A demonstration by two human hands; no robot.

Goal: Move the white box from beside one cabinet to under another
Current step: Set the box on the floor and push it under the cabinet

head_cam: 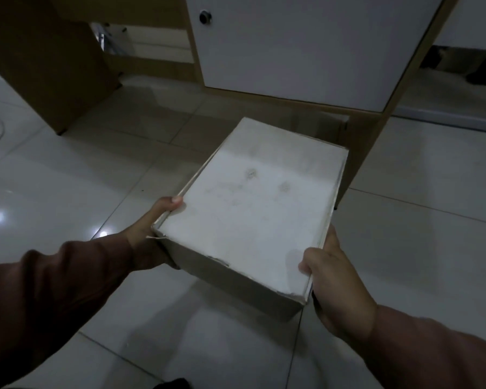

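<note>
A white cardboard box with a scuffed lid is held over the tiled floor in the middle of the head view. My left hand grips its left side, thumb on the lid's edge. My right hand grips its near right corner, thumb on top. The box's far end points toward the low gap under a cabinet with a white door and wooden frame. Whether the box rests on the floor or hangs just above it I cannot tell.
A wooden cabinet side panel stands at the left, with an open space behind it. The cabinet's wooden right post runs down beside the box. Glossy white floor tiles spread all around. A dark furniture leg shows at far right.
</note>
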